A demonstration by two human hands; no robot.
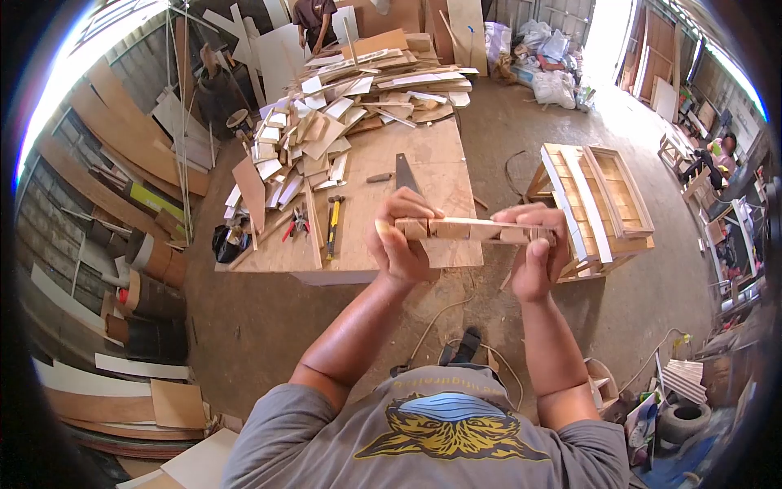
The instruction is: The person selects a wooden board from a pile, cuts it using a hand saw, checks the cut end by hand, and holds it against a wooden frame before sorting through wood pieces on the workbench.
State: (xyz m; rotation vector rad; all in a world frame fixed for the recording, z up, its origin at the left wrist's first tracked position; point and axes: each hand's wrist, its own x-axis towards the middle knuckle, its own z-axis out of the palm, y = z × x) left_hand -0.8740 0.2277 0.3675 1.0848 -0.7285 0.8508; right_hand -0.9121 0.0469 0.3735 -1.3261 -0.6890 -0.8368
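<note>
Between my two hands, raised over the table's front edge, is a narrow wooden piece (468, 230) seen edge-on, with several block-like sections along it. My left hand (401, 238) grips its left end, fingers on top and thumb beneath. At the other end, my right hand (539, 248) is closed around it in a similar way. Just beyond my left hand lies a hand saw (404, 173), its near end hidden by that hand. A brown-handled tool (380, 177) rests beside the saw. Further left are a yellow-and-black hammer (333, 228) and red-handled pliers (300, 222).
The plywood worktable (436, 147) bears a large heap of wood offcuts (326, 130). A slatted wooden frame (599, 204) stands at right. Another person (314, 23) is behind the heap; someone else (722, 151) sits far right. A cord (440, 314) crosses the floor.
</note>
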